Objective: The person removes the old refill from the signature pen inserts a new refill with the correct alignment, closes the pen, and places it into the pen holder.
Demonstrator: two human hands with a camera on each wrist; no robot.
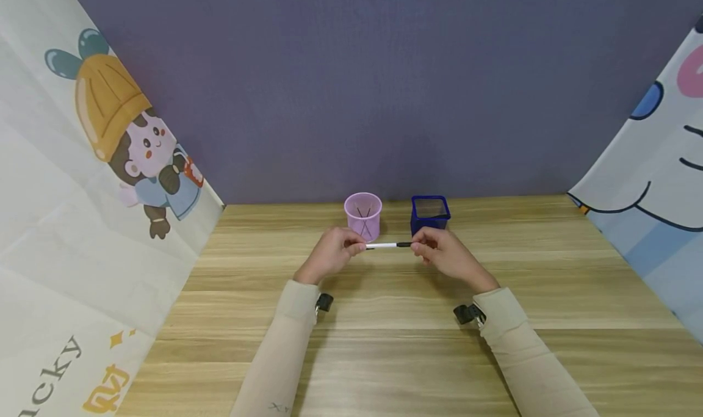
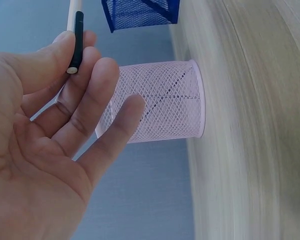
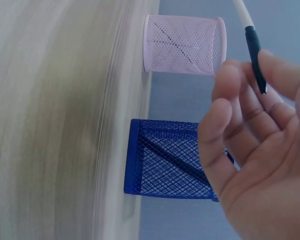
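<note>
A white pen (image 1: 383,245) with a black grip and black clip lies level between the two hands, above the table. My left hand (image 1: 335,252) pinches its clip end between thumb and fingertips; in the left wrist view the other fingers of this hand (image 2: 55,145) spread loosely. With thumb and fingers my right hand (image 1: 447,255) pinches the black grip near the tip, seen close in the right wrist view (image 3: 270,145). Just behind the left hand stands a round pink mesh pen holder (image 1: 363,220). A square blue mesh pen holder (image 1: 430,214) stands behind the right hand.
Both holders stand on a wood-grain table (image 1: 395,356) near its back edge, before a grey-blue panel (image 1: 351,87). A dark slim stick-like thing (image 3: 170,157) slants inside the blue holder. Printed cloths hang left (image 1: 60,221) and right (image 1: 648,179).
</note>
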